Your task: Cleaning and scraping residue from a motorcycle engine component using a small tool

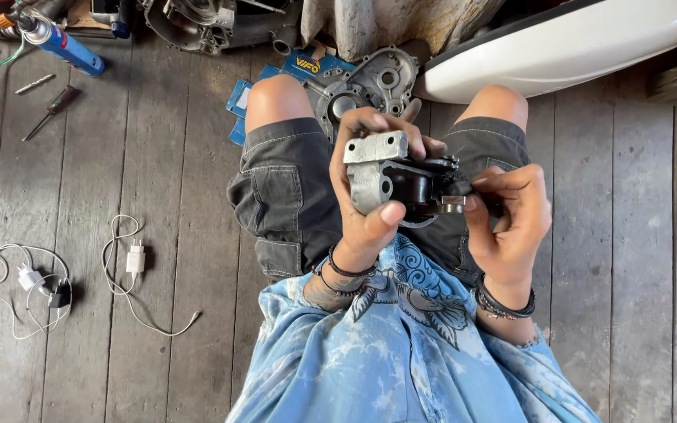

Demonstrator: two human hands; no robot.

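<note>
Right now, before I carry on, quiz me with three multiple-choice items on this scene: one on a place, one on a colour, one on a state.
1. Where does the white charger lie?
A. on the floor planks, on the person's left
B. on the lap
C. on the engine cover

2. What colour is the spray can?
A. red
B. blue
C. green

3. How is the metal part held?
A. lying on the floor
B. in one hand
C. in both hands

Answers:
1 A: it rests on the planks.
2 B: its body is blue.
3 C: left hand wraps it, right hand pinches its end.
</note>
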